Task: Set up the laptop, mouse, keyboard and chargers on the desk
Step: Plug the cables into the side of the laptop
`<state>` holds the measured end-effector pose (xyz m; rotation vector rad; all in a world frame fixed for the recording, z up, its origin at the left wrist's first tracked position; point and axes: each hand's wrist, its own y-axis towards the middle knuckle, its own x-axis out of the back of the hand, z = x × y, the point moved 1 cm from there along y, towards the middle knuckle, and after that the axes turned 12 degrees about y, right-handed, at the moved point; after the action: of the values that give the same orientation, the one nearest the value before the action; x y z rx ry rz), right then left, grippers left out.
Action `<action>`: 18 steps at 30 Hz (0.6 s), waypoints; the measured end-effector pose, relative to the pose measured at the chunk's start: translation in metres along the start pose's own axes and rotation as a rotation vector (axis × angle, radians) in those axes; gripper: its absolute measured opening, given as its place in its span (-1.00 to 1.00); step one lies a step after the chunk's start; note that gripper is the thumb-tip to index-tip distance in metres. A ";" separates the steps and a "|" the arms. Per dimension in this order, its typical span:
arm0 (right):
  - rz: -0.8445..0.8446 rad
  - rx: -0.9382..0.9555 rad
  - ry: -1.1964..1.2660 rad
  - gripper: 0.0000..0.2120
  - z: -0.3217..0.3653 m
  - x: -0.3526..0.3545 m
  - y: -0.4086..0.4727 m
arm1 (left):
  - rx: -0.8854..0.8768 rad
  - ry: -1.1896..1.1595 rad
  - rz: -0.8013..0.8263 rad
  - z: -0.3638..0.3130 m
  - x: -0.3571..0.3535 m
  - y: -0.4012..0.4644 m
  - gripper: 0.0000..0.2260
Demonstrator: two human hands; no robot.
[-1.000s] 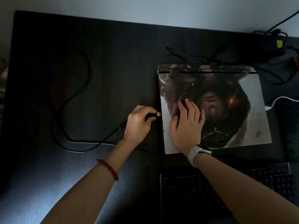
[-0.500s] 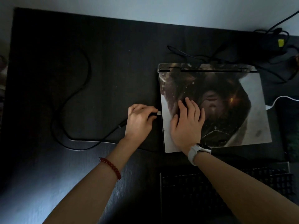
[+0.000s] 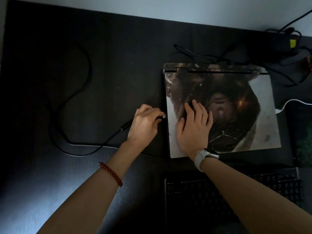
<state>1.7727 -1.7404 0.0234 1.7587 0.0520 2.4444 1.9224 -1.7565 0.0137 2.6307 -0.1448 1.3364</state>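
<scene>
1. Laptop [image 3: 236,105]: it lies closed in the right half of the frame on the dark desk [image 3: 50,56], its lid covered in printed artwork.
2. The left hand [image 3: 145,122], at centre frame, pinches a USB plug [image 3: 163,116] between curled fingers. The plug's metal tip sits just at the laptop's left edge; whether it has entered a port cannot be told.
3. The right hand [image 3: 194,129] lies flat on the lid near its left side, fingers straight and spread, holding nothing, bracing the machine.
4. The black cable [image 3: 74,81] trails from the plug down and left, then loops up toward the upper left of the frame.
5. To do this step well, I judge the plug should be kept level and square to the port, pushed straight in, with the right hand pressing down so the laptop does not slide right.
6. If it resists, flipping the plug beats forcing it.
7. The keyboard [image 3: 228,200] sits at lower right; a charger brick [image 3: 278,43] with tangled leads is at upper right.
</scene>
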 end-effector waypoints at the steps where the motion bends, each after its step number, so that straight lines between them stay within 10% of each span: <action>1: 0.003 -0.001 -0.001 -0.56 0.000 0.000 0.000 | -0.010 -0.008 0.001 0.000 0.000 0.000 -0.80; 18: 0.028 -0.015 -0.005 -0.55 0.004 0.003 0.000 | 0.068 -0.096 0.009 0.000 -0.003 0.001 -0.71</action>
<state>1.7752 -1.7404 0.0271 1.7716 0.0082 2.4532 1.9209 -1.7579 0.0115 2.7553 -0.1263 1.2400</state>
